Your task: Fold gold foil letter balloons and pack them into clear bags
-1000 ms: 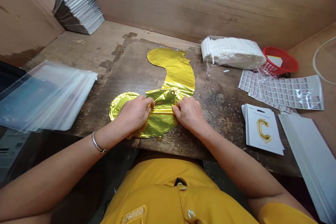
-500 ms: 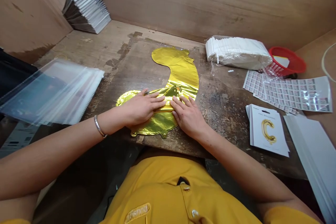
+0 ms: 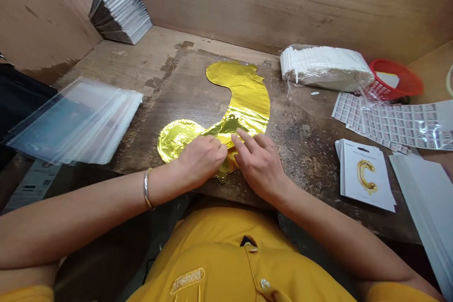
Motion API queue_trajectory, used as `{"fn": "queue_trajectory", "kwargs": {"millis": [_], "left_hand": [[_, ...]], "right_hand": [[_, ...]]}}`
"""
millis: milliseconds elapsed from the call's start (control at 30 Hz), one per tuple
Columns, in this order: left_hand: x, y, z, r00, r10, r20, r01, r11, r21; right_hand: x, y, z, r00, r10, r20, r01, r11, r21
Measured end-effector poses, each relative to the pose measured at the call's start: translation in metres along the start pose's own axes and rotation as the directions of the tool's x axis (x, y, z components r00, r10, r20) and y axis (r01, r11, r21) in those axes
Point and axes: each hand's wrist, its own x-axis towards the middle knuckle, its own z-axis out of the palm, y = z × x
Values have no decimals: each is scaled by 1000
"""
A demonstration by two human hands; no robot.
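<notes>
In the centre of the frame, the gold foil balloon (image 3: 244, 99) lies on the worktop (image 3: 304, 151), lower end already folded. The left hand (image 3: 201, 158), fingers together, and the spread right hand (image 3: 260, 163) press the fold; the upper curve lies unfolded.

Balloon (image 3: 244, 99) lying flat at middle of table (image 3: 159, 52). Left hand (image 3: 201, 158) and right hand (image 3: 260, 163) resting side by side on its near end. Bag pile (image 3: 78, 122) lying to left. Card stack (image 3: 120, 9) leaning in far left corner. Straw bundle (image 3: 325, 68) lying at back right, basket (image 3: 406, 82) sitting just right of it. Sticker sheets (image 3: 392, 122) lying before basket, printed cards (image 3: 366, 177) lying nearer still.
</notes>
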Motion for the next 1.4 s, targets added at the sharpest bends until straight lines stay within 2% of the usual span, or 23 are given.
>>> {"fn": "queue_trajectory", "kwargs": {"millis": [67,133,200,300,400,533,633,733,867,967,1033,1133,1233,1300,1400], "left_hand": [[-2,17,-4,995,-90,29,94,981,-172],[-4,26,-4,991,-108,77,128,931,-343],[-4,23,3,999,-46,22,51,907,-419],[-3,3,22,979,127,-159,-176,919,-352],[-5,-16,37,961,212,-178,-260,914,-313],[-14,-28,33,974,187,-124,-223,869,-441],[-20,-25,24,977,176,-118,-211,835,-508],[-21,-13,26,968,183,-169,-240,872,-427],[-18,3,38,966,70,-250,-157,925,-346],[-17,10,42,956,-46,-290,-78,912,-402],[-16,12,42,946,-151,-288,8,896,-443],[-15,14,37,926,-305,-223,187,884,-429],[-10,14,32,886,-444,-131,355,832,-426],[-6,13,28,872,-484,-73,410,804,-431],[0,12,22,888,-459,6,427,823,-374]], "right_hand": [[-12,-4,-2,999,-33,-15,34,998,62],[-24,2,3,997,-78,-10,78,984,158],[-33,15,9,992,-127,-13,126,959,255],[-42,34,12,989,-149,-19,147,937,316],[-48,38,10,994,-107,17,98,956,277],[-53,29,12,997,55,49,-70,926,372],[-54,25,16,985,161,60,-170,858,484],[-53,24,17,979,198,55,-197,828,525],[-53,23,19,978,210,-6,-176,831,527],[-50,26,22,968,245,-50,-172,796,580],[-45,28,22,960,279,-30,-204,767,608],[-36,29,19,927,370,54,-329,740,587],[-30,25,15,885,455,96,-427,715,554],[-28,22,14,871,484,83,-452,724,522],[-28,19,15,864,501,58,-462,740,489]]}}
